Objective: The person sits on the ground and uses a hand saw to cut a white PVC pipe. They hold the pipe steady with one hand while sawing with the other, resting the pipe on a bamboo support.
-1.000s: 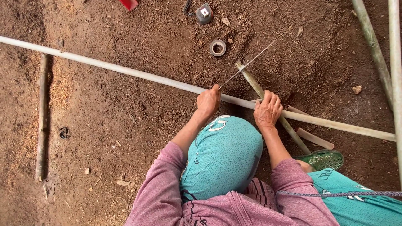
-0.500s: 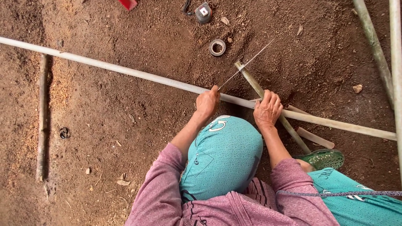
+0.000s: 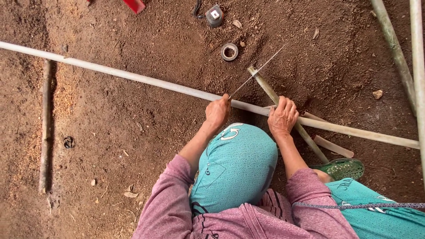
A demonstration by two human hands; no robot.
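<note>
Head view looks straight down on a person crouched over bare brown earth, a teal-clad knee point(image 3: 237, 170) between mauve sleeves. A long pale bamboo pole point(image 3: 133, 77) lies slantwise across the ground from upper left to lower right. The left hand point(image 3: 218, 111) is clenched round the handle of a thin-bladed knife point(image 3: 256, 71), whose blade slants up and to the right from the pole. The right hand point(image 3: 282, 117) lies on the pole just beside it, fingers curled over the top and pressing down. Under that hand a shorter bamboo stick point(image 3: 265, 88) crosses beneath the pole. Well apart, farther up, a small ring of tape point(image 3: 229, 51) lies on the dirt, with a small grey gadget point(image 3: 214, 15) beyond it. A green mesh sandal point(image 3: 343, 168) shows beside the right forearm.
</note>
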